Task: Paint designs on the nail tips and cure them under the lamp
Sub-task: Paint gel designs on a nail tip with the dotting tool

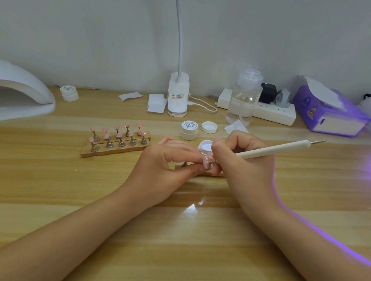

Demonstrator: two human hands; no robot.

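My left hand (pixel 169 161) pinches a pink nail tip (pixel 207 161) on its small metal stand, over a wooden strip (pixel 213 173) at mid-table. White dots show on the tip. My right hand (pixel 243 161) grips a white dotting pen (pixel 269 150) like a pencil, its lower point touching the tip. An open jar of white gel (pixel 204 147) sits just behind my fingers. Two wooden holders (pixel 114 148) with several pink nail tips on stands lie to the left. A white curing lamp (pixel 16 94) stands at the far left.
A closed gel jar (pixel 189 130) and a loose lid (pixel 209 127) lie behind the open jar. Further back stand a desk lamp base (pixel 178 95), a clear pump bottle (pixel 244 98), a power strip (pixel 272 113), a purple tissue box (pixel 330 112), and another jar (pixel 69 93). Violet light glows at the right edge.
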